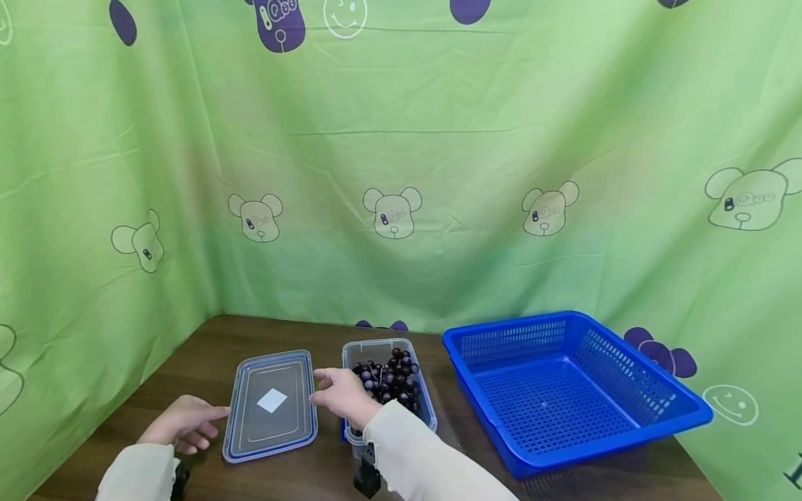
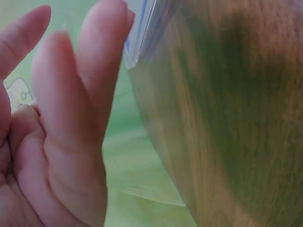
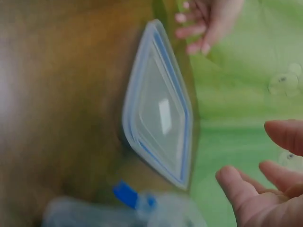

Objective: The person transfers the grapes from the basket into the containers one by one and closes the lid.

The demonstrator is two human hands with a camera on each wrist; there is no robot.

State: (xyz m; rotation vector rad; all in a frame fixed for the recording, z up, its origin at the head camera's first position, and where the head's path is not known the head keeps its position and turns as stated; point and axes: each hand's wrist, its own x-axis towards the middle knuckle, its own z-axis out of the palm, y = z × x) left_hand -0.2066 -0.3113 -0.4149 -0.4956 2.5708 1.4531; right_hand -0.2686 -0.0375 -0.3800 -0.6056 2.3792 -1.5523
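A clear rectangular lid [image 1: 269, 426] with a blue seal and a white label [image 1: 272, 400] lies flat on the table. My left hand [image 1: 184, 422] is beside its left edge, the index finger pointing toward it; in the left wrist view the lid's corner [image 2: 138, 47] shows behind the fingertips. Close to the lid's right edge is my right hand [image 1: 343, 395], its fingers loosely extended and holding nothing. That forearm passes over a clear plastic container [image 1: 376, 343] of dark grapes [image 1: 401, 379], hiding its near part. The right wrist view shows a gap between the hand [image 3: 267, 196] and the lid [image 3: 151, 99].
To the right stands a large blue plastic basket [image 1: 545, 363] with perforated sides. A blue clip [image 3: 125, 194] shows on the container's side. Behind the brown wooden table [image 1: 207, 348] hangs a green printed curtain [image 1: 464, 264].
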